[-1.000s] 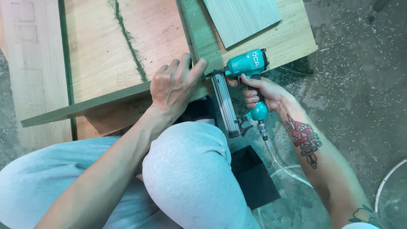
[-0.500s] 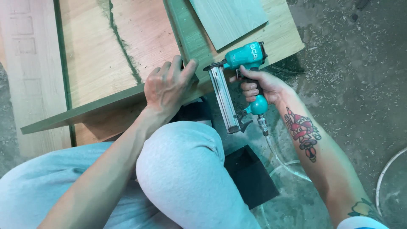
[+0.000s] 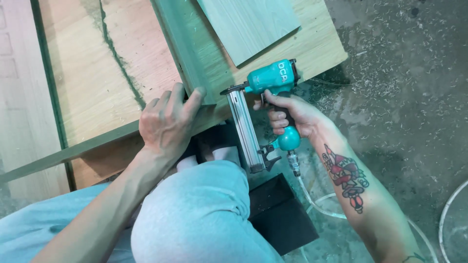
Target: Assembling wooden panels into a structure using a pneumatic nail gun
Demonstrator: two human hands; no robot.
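Note:
My right hand [image 3: 291,114] grips the handle of a teal pneumatic nail gun [image 3: 265,80], whose long metal magazine [image 3: 246,131] runs down toward my knee. The gun's nose sits against the corner where two green-painted wooden strips [image 3: 183,53] meet on a plywood panel [image 3: 92,73]. My left hand [image 3: 168,122] lies flat with fingers spread, pressing on the horizontal green strip [image 3: 73,152] just left of the gun. A clear air hose [image 3: 317,204] leaves the gun's base.
A pale green-grey board [image 3: 248,24] lies on the plywood at the top. My bent knee in light grey trousers [image 3: 195,214] fills the lower middle, beside a black block [image 3: 278,214]. Concrete floor with wood shavings [image 3: 404,73] spreads to the right.
The view has shifted slightly; both hands and the nail gun stay at the corner joint, with the gun's head edging a little closer to the strips.

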